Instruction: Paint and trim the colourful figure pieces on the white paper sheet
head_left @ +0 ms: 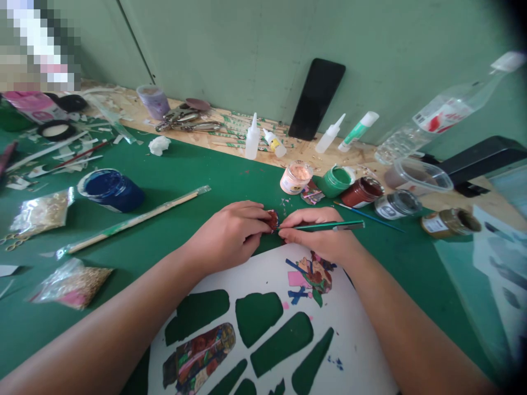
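Observation:
My left hand (230,233) pinches a small reddish-brown piece (272,220) with a dark edge, just above the green table mat. In my right hand (319,233) is a slim green pen-shaped tool (349,225) with a silver end, its tip by the piece. The fingers hide most of that tip, so its kind is unclear. Below both hands lies a white sheet (214,281) with several rounded cut-outs. A patterned, multicoloured strip (206,356) fills one of them. Small coloured scraps (319,271) are heaped on the sheet near my right wrist.
Open paint jars stand around: blue (111,189) left; peach (296,178), green (337,181), red-brown (362,191), grey (398,204) and ochre (450,222) right. A phone (317,99) leans on the wall near glue bottles (252,140). A wrapped stick (135,220) lies left, beside bead bags (72,282).

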### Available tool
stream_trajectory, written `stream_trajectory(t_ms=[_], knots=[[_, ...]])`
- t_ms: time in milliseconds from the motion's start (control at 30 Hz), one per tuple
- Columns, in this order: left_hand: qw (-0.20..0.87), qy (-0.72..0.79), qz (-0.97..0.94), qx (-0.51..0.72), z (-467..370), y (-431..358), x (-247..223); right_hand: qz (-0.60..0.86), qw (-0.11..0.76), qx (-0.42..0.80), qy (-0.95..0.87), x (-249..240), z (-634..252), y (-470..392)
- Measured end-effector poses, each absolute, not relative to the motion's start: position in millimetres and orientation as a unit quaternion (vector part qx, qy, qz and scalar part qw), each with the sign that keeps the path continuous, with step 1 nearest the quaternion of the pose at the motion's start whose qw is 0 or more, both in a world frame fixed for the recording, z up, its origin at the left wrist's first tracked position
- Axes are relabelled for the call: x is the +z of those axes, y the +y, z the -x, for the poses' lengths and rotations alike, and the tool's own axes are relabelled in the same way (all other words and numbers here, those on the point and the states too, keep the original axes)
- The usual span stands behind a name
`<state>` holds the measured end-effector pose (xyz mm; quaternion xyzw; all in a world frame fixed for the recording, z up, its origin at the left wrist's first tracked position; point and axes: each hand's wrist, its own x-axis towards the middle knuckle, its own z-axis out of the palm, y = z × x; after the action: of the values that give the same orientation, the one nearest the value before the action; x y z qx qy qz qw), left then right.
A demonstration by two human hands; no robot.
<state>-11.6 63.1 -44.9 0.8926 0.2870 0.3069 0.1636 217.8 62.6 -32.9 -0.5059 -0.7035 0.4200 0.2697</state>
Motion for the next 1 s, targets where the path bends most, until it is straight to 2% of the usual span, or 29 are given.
stream_trajectory(t_ms=[1000], knots=[[0.146,0.275,-0.897,0.313,12.7,63.1,-45.6,0.506,0.263,0.409,-0.712,-30.6,-218.2,62.2]])
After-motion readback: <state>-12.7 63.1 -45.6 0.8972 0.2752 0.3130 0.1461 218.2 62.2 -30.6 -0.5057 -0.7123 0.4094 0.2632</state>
